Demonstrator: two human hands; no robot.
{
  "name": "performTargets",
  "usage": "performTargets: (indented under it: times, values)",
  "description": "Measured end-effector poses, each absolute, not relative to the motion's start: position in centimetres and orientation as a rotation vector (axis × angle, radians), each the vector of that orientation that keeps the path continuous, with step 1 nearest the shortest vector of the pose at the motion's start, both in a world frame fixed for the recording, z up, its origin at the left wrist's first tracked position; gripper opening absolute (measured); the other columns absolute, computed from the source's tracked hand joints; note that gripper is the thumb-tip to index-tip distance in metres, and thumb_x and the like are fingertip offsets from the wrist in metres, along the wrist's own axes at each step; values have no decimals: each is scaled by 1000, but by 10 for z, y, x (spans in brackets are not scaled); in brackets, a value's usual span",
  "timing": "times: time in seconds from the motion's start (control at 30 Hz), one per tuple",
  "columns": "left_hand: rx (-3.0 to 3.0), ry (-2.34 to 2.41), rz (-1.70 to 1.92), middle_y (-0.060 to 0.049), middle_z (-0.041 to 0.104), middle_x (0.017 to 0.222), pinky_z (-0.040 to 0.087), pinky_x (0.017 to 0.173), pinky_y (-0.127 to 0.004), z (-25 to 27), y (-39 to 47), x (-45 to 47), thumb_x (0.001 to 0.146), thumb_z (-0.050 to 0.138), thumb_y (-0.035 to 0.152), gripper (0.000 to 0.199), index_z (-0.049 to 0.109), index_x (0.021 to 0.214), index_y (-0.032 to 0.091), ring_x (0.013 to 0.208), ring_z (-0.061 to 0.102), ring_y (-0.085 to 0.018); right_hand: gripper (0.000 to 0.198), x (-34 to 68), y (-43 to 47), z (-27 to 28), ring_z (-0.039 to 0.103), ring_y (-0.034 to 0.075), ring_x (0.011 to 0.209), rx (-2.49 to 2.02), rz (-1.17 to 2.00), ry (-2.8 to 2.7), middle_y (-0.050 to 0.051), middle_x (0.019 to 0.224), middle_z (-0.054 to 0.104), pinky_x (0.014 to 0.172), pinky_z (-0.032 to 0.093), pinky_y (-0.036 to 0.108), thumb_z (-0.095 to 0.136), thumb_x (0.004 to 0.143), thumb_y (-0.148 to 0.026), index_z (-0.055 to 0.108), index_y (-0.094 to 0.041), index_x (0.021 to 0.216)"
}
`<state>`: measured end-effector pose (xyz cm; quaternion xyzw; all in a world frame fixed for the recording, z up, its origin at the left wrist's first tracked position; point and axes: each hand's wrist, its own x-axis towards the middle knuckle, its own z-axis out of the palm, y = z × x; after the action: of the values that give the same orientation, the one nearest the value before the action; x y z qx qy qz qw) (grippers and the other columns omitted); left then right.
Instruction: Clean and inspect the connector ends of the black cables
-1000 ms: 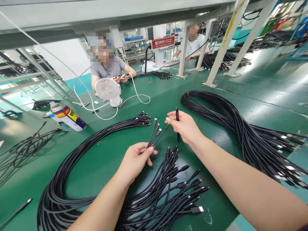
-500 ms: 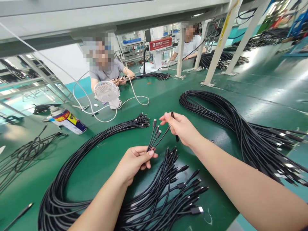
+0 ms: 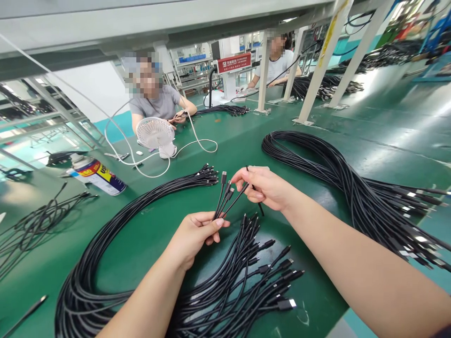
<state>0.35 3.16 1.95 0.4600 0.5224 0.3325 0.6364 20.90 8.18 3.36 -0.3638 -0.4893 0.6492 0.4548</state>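
And here's the scene: a broad, glossy green tabletop (image 3: 169, 220) runs far back into a bright workshop, with a long grey metal beam (image 3: 169, 19) right across the top and a slanting beige metal post (image 3: 317, 70) footed on the surface. Across the table sits a person in a grey short-sleeved top (image 3: 157, 105), and farther right, partly behind an upright, a person in a white top (image 3: 282, 63).

Now the big stuff: a thick, curved bundle of thin black cables (image 3: 102, 234) sweeps round the left, passes under the left forearm and splays its plugs below the hands. Over on the right, a second, folded bundle of black cables (image 3: 317, 164) points its plugs at the near edge. A small white plastic fan (image 3: 155, 134) and its looping cord stand between the hands and the grey-topped person, a colourful metal spray can (image 3: 97, 173) to its left.

In to the hands! The left hand (image 3: 200, 234) pinches a few black cable ends (image 3: 221, 202), plugs fanned upward, thumb pressed on top. The right hand (image 3: 264, 185), loosely curled, grips a slim black stick-like tool (image 3: 260, 208), fingertips right by those plugs; whether they touch, I can't tell.
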Motion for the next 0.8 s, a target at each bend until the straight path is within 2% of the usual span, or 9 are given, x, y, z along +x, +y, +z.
performTargets:
  times: [0.07,0.17,0.23,0.33,0.57,0.7,0.8]
  values:
    - [1041,1188,769,-10,76,79,32,43,-19,20,31,4,58,84,35,31,77,80,14,45,49,-5,43,208,80,34,26,1,38,-891,1476,-1297,-3,63,56,38,15,22,78,64,-55,61,-17,72]
    - [1024,1183,771,-10,76,80,33,42,-19,20,30,4,59,83,37,34,76,82,13,44,50,-6,37,208,80,31,30,4,41,-1012,1168,-1429,-7,49,44,40,20,23,78,68,-48,58,-18,64]
    - [1018,1180,769,-11,76,81,34,42,-19,21,30,4,59,83,39,36,76,82,13,45,52,-6,34,208,81,27,32,5,42,-1062,1058,-1463,-8,47,39,41,22,23,77,70,-45,59,-18,65]
    - [1014,1174,760,-12,76,86,37,42,-20,22,29,5,60,83,43,40,74,84,12,46,56,-8,31,204,83,21,33,5,43,-1022,1109,-1444,-9,49,42,42,24,23,78,69,-44,61,-18,73]
    - [1037,1176,744,-11,76,89,47,47,-20,22,26,8,65,80,46,40,71,85,12,53,63,-10,44,195,83,15,33,5,39,-939,1306,-1394,-13,49,39,39,25,22,78,68,-47,58,-18,94]
    - [1057,1179,730,-10,75,88,48,47,-20,21,25,10,69,78,44,37,69,85,12,50,62,-9,46,192,83,14,33,4,38,-956,1447,-1404,-11,51,44,38,23,21,79,63,-52,56,-18,82]
    - [1061,1172,726,-9,75,87,48,47,-21,20,25,10,73,74,45,36,68,86,12,49,62,-9,42,189,83,12,34,4,39,-969,1413,-1427,-8,54,49,38,24,20,77,66,-52,52,-18,74]
